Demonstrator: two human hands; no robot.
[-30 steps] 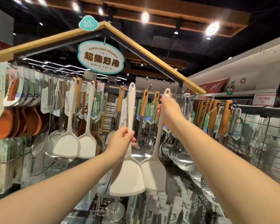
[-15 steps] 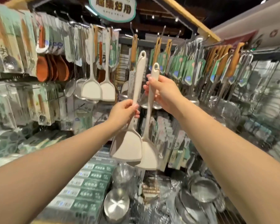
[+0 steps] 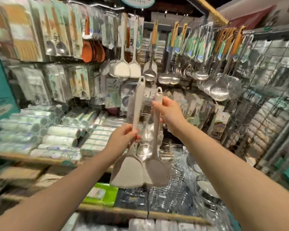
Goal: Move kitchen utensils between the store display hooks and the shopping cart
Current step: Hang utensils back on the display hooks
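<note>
Left spatula (image 3: 138, 107) and right spatula (image 3: 155, 135), both pale, are held upright in mid-air, blades down and side by side with edges overlapping. Left hand (image 3: 123, 139) is wrapped round the left one's lower handle. Right hand (image 3: 169, 112) grips the right one's upper handle. Behind and above, two matching spatulas (image 3: 122, 69) hang, with steel ladles (image 3: 165, 78) just right of them. Background is blurred.

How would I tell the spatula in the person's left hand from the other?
In front of the wall of hanging utensils, two hands each hold a pale spatula, blade down. The left spatula, gripped low on its handle by the left hand, reaches higher than the right spatula, which the right hand holds near the top.
</note>
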